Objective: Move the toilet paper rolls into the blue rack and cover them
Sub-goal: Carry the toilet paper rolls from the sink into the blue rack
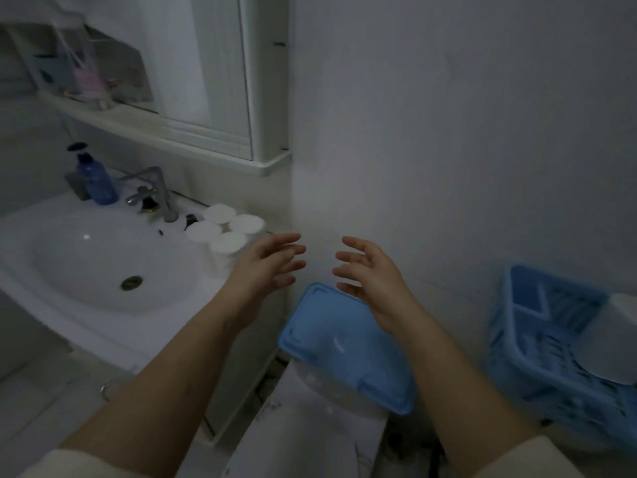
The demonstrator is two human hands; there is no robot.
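Several white toilet paper rolls [225,227] stand upright in a tight cluster on the right corner of the washbasin counter. My left hand [267,263] hovers just right of them, fingers spread, holding nothing. My right hand [370,276] is raised beside it, also empty with fingers apart, above the far corner of a blue lid [339,346] that lies on a white stand below. A blue slatted rack [537,353] sits at the right against the wall, with a pale translucent cover [610,339] resting in its right part.
A white washbasin [103,267] fills the left, with a metal tap [155,191] and a blue pump bottle [94,177] behind it. A mirror cabinet [213,81] hangs above. A bare white wall [448,132] stands straight ahead.
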